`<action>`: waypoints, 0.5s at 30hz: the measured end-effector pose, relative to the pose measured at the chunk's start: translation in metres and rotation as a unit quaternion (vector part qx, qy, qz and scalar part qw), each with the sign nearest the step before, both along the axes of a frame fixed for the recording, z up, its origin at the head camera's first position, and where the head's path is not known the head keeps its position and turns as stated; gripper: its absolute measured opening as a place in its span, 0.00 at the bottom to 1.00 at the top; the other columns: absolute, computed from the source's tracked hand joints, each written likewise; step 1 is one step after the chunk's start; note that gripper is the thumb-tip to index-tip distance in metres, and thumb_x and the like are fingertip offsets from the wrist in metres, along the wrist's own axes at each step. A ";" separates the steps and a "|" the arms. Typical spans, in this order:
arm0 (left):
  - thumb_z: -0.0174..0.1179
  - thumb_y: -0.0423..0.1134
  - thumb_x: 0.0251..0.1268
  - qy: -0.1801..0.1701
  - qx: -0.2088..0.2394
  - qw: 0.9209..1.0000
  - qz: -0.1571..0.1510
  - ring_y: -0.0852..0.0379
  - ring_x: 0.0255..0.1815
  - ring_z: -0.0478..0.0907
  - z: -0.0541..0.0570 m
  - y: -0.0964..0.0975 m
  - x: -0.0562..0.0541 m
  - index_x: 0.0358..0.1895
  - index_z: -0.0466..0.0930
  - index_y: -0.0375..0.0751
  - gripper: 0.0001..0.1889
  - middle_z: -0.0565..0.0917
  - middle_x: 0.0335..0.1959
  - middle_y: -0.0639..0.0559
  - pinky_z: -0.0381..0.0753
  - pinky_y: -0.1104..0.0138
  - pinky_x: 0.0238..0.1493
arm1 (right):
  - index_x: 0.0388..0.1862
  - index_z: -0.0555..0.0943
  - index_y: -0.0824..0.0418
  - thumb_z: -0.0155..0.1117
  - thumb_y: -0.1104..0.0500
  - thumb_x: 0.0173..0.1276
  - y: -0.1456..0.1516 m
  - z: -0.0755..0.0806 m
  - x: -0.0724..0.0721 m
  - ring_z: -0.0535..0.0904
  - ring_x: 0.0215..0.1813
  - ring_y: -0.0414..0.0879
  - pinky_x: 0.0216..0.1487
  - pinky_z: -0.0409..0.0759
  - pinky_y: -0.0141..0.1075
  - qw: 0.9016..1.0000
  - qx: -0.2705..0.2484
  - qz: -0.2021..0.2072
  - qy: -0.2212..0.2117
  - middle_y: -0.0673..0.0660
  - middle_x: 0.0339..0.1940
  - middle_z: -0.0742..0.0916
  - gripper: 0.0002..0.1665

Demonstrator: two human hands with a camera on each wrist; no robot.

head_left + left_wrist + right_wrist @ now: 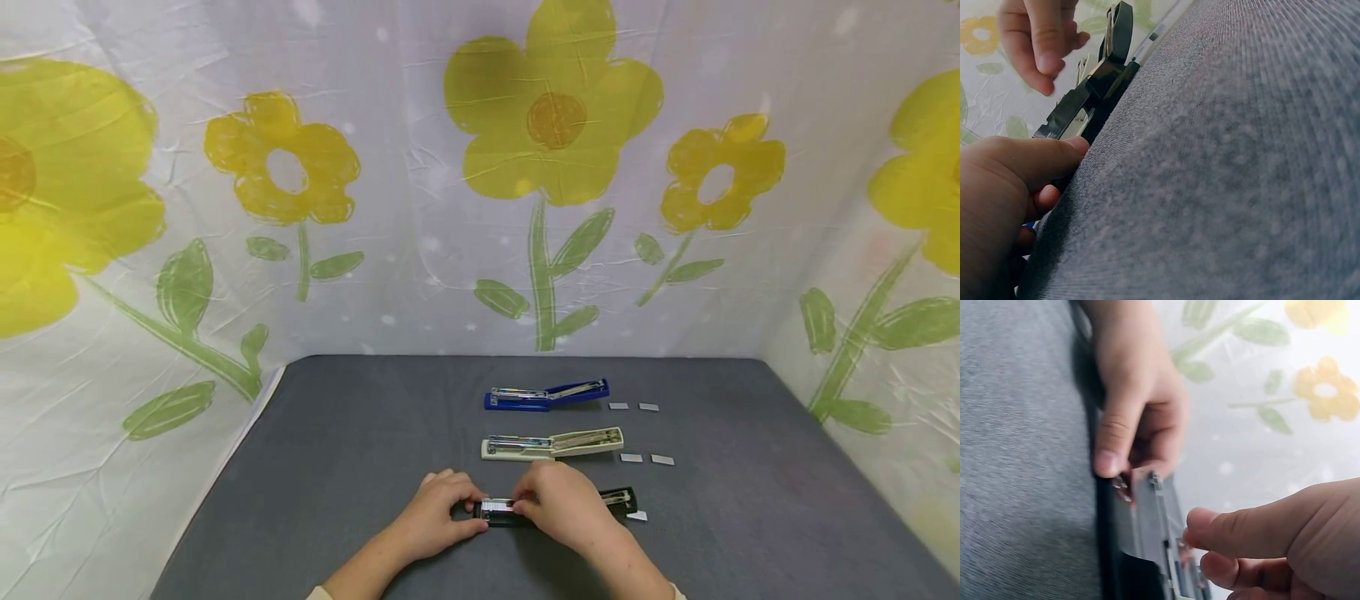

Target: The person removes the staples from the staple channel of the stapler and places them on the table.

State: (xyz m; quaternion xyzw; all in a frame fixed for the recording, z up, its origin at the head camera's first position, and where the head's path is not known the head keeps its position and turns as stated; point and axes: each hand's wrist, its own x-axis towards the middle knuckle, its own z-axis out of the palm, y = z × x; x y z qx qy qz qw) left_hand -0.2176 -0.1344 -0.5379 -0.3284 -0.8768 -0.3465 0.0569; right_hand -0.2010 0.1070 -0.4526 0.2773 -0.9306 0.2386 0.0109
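Note:
A black stapler (pixel 504 522) lies opened out flat on the grey table, its lid (pixel 624 500) swung back to the right. My left hand (pixel 438 515) grips its left end between thumb and fingers. A silver staple strip (pixel 1147 519) lies along the stapler's tray. My right hand (pixel 562 502) is over the stapler's middle, with fingers loosely bent and nothing seen between them; the left wrist view has this right hand (pixel 1038 37) a little above the stapler. Beside the lid lies another staple strip (pixel 637 516), partly covered by the stapler.
Behind the black stapler lie an opened cream stapler (pixel 517 455) and, farther back, an opened blue stapler (pixel 517 407). Staple strips (pixel 632 457) lie in pairs to the right of each. A flowered curtain (pixel 420 275) encloses the table's back and sides.

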 end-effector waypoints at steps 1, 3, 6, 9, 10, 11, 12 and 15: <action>0.76 0.48 0.59 0.001 0.000 1.000 0.000 0.68 0.33 0.66 0.000 0.000 0.000 0.40 0.85 0.56 0.10 0.74 0.29 0.67 0.61 0.68 0.41 | 0.29 0.91 0.52 0.79 0.58 0.61 -0.001 -0.003 0.000 0.74 0.30 0.33 0.31 0.76 0.35 1.000 0.004 0.001 0.004 0.41 0.27 0.82 0.03; 0.76 0.48 0.59 0.001 0.000 1.000 0.000 0.68 0.33 0.66 0.000 0.000 0.000 0.40 0.86 0.56 0.10 0.74 0.29 0.67 0.61 0.68 0.41 | 0.29 0.91 0.52 0.79 0.57 0.61 -0.003 -0.007 -0.001 0.75 0.29 0.33 0.31 0.76 0.35 1.000 0.011 0.002 0.006 0.41 0.27 0.82 0.03; 0.76 0.48 0.59 0.003 0.000 1.000 0.001 0.68 0.33 0.66 0.000 0.000 0.000 0.40 0.86 0.56 0.10 0.74 0.29 0.67 0.61 0.68 0.41 | 0.28 0.91 0.52 0.79 0.57 0.60 -0.006 -0.013 -0.001 0.75 0.29 0.33 0.31 0.77 0.35 1.000 0.018 -0.003 0.006 0.41 0.26 0.82 0.03; 0.76 0.48 0.59 0.002 0.001 1.000 0.001 0.69 0.33 0.66 -0.002 0.000 0.000 0.40 0.86 0.56 0.10 0.74 0.29 0.67 0.61 0.68 0.41 | 0.28 0.92 0.53 0.79 0.57 0.60 -0.010 -0.017 0.000 0.75 0.28 0.34 0.31 0.77 0.34 1.000 0.019 -0.005 0.005 0.41 0.26 0.81 0.03; 0.76 0.48 0.59 0.002 0.002 1.000 0.001 0.69 0.33 0.65 -0.002 0.000 -0.001 0.40 0.86 0.56 0.10 0.73 0.29 0.67 0.61 0.68 0.41 | 0.28 0.92 0.53 0.79 0.58 0.60 -0.011 -0.018 0.001 0.75 0.28 0.34 0.31 0.76 0.34 1.000 0.018 -0.005 0.006 0.41 0.26 0.81 0.03; 0.76 0.49 0.59 0.000 0.002 1.000 0.001 0.69 0.33 0.65 -0.003 0.000 -0.001 0.40 0.86 0.57 0.10 0.73 0.29 0.68 0.60 0.68 0.41 | 0.28 0.92 0.54 0.79 0.58 0.61 -0.011 -0.018 0.001 0.75 0.28 0.33 0.30 0.76 0.34 1.000 0.016 -0.006 0.009 0.41 0.26 0.81 0.03; 0.76 0.49 0.59 0.000 0.003 1.000 0.001 0.69 0.33 0.65 -0.003 0.000 -0.001 0.40 0.86 0.57 0.10 0.73 0.29 0.68 0.60 0.68 0.41 | 0.28 0.92 0.54 0.79 0.58 0.60 -0.012 -0.019 0.002 0.74 0.28 0.33 0.30 0.76 0.33 1.000 0.014 -0.006 0.012 0.41 0.25 0.80 0.03; 0.76 0.48 0.59 0.005 0.004 1.000 0.000 0.69 0.33 0.65 -0.004 0.000 -0.002 0.40 0.86 0.57 0.10 0.73 0.29 0.68 0.60 0.69 0.40 | 0.28 0.92 0.54 0.79 0.59 0.60 -0.015 -0.020 0.004 0.74 0.27 0.33 0.29 0.75 0.32 1.000 0.004 -0.013 0.015 0.40 0.25 0.80 0.03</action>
